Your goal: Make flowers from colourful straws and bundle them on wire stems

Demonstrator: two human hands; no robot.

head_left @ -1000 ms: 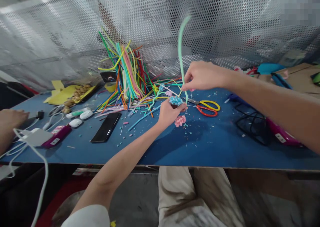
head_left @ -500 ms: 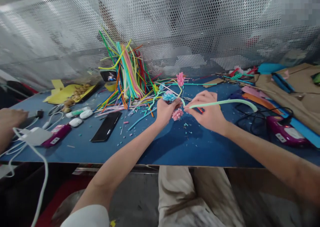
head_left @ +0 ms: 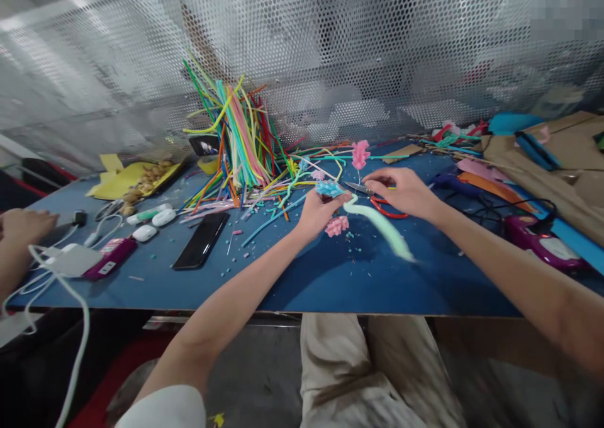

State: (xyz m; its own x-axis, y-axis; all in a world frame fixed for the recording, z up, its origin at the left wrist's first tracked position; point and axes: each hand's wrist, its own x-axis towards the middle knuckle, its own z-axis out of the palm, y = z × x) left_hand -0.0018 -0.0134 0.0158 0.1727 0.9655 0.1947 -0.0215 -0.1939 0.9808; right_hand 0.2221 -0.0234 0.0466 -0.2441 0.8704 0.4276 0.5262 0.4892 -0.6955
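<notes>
My left hand (head_left: 317,215) is closed around a bunch of pipe cleaner flowers. A blue flower (head_left: 329,189) sits above its fingers and a pink flower (head_left: 336,226) hangs just below them. From that grip a light green pipe cleaner (head_left: 382,228) droops to the right, its free end blurred by motion. Another pink flower (head_left: 360,155) stands higher up on a thin stem. At the foot of this stem, the thumb and fingertips of my right hand (head_left: 396,190) pinch together. Red-handled scissors (head_left: 389,209) lie under that hand, partly hidden.
A tall bundle of coloured pipe cleaners (head_left: 240,138) stands at the back. On the left are a black phone (head_left: 201,240), a purple power strip (head_left: 111,258), cables and another person's hand (head_left: 28,226). A second purple power strip (head_left: 542,242) and brown paper (head_left: 519,157) lie right.
My right hand has let go of the light green pipe cleaner and moved up and right to the pink flower's stem. The green length has swung down. The upper pink flower has shifted right.
</notes>
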